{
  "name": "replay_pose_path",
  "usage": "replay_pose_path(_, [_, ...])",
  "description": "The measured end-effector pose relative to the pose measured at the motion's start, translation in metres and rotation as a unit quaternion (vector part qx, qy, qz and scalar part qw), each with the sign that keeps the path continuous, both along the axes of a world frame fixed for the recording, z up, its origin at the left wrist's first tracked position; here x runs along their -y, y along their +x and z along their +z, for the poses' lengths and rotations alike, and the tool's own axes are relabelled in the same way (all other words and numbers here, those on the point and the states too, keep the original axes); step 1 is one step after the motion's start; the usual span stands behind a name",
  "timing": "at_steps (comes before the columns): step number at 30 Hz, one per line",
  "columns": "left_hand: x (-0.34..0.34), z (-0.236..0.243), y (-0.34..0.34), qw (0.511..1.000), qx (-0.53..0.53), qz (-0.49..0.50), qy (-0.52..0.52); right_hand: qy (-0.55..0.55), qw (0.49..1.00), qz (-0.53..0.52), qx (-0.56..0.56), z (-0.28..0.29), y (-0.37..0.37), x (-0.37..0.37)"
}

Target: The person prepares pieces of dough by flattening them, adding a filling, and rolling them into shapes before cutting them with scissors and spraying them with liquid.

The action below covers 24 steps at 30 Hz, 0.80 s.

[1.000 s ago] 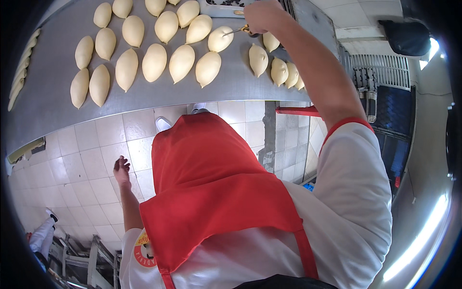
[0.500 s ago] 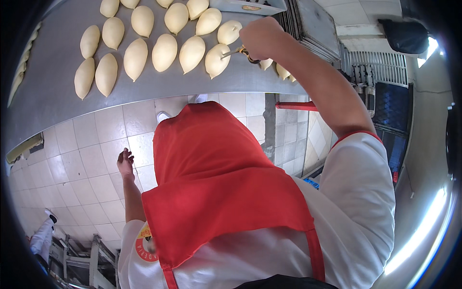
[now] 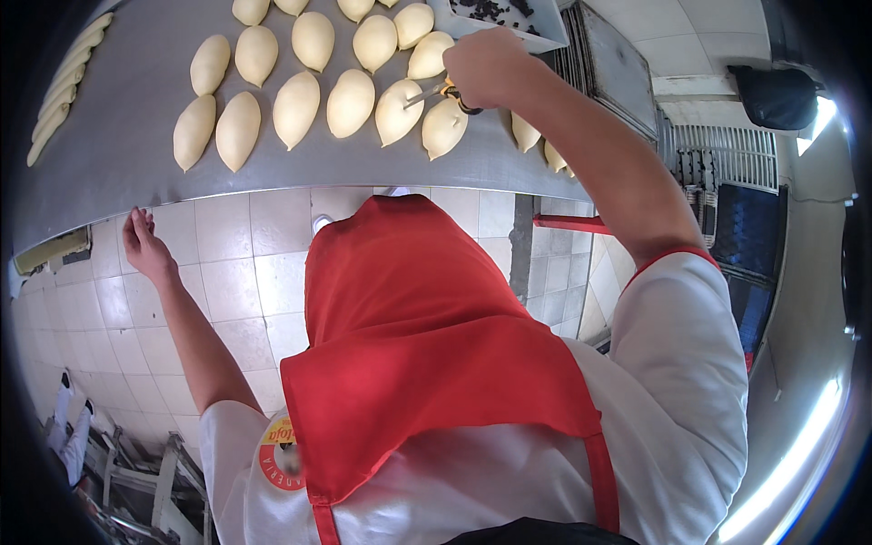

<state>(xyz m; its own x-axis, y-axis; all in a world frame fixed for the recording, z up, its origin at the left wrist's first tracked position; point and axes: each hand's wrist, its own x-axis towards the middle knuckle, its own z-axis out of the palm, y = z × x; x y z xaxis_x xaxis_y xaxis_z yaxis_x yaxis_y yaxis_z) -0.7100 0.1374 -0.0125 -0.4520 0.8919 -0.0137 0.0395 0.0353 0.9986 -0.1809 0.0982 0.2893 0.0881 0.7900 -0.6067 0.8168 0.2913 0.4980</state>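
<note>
My right hand (image 3: 490, 68) grips a pair of scissors (image 3: 427, 94) with metal blades and yellow-and-black handles. The blade tips touch the top of a pale, pointed oval dough piece (image 3: 397, 118). Just to its right, another dough piece (image 3: 444, 132) bears a small mark on its surface. Several similar pieces, such as one smooth dough piece (image 3: 296, 113), lie in rows farther left and behind. At the table's near edge on the left, my left hand (image 3: 145, 243) hangs with nothing in it, fingers loosely extended.
All the dough rests on a grey metal table (image 3: 118, 173). Long dough strips (image 3: 68, 91) lie at its far left. A white tray with dark pieces (image 3: 540, 41) stands at the back, beside stacked baking trays (image 3: 618, 64). Another person's legs (image 3: 71, 436) show at lower left.
The scissors have gone from one dough piece to its left neighbour, and the first now shows a mark. My left hand has risen leftward to the table edge. The view has shifted.
</note>
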Motion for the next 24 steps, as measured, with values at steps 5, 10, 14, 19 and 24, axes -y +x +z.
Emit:
replay_pose_path(5, [-0.089,-0.013,-0.028,0.989,-0.144,-0.01,0.015,0.041,0.999,0.014,-0.011,0.024,0.022,-0.014])
replay_pose_path(10, [-0.166,-0.026,-0.037,0.911,-0.401,0.033,-0.095,0.072,0.993,-0.069,0.063,0.034,0.058,-0.044])
replay_pose_path(14, [-0.175,-0.043,-0.009,0.814,-0.555,0.085,-0.148,0.062,0.992,-0.092,0.064,0.0,0.081,-0.067])
replay_pose_path(19, [-0.169,-0.043,-0.01,0.807,-0.562,0.08,-0.161,0.054,0.995,-0.069,0.049,0.003,0.08,-0.084])
replay_pose_path(24, [-0.167,-0.02,0.011,0.777,-0.585,0.084,-0.218,0.088,0.99,-0.096,0.049,0.045,0.076,-0.119])
